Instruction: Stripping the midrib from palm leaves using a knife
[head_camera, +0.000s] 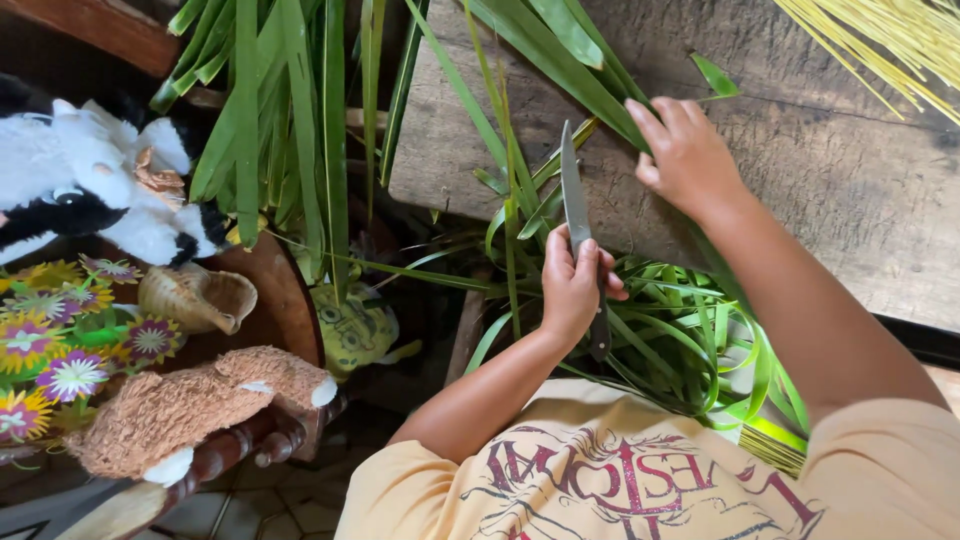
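Left hand (572, 290) at mid-frame grips a knife (575, 205) closed-fisted, blade up, while the right hand (685, 155) presses flat on a long green leaf (580, 85) on the wooden desk (840, 190), seemingly mid-stripping, needing steady blade alignment.

The right half of the wooden desk (850, 200) lies bare — open room beside the right hand (685, 155). Yellow straw stalks (880, 40) crowd its far right corner. Long green leaves (270, 120) hang across the left edge and cut-off strips (690, 340) pile between desk and body, hemming the left hand (570, 285) and its upright knife (575, 210). Left — a round tray (285, 300) with plush toys (190, 405) blocks the way.
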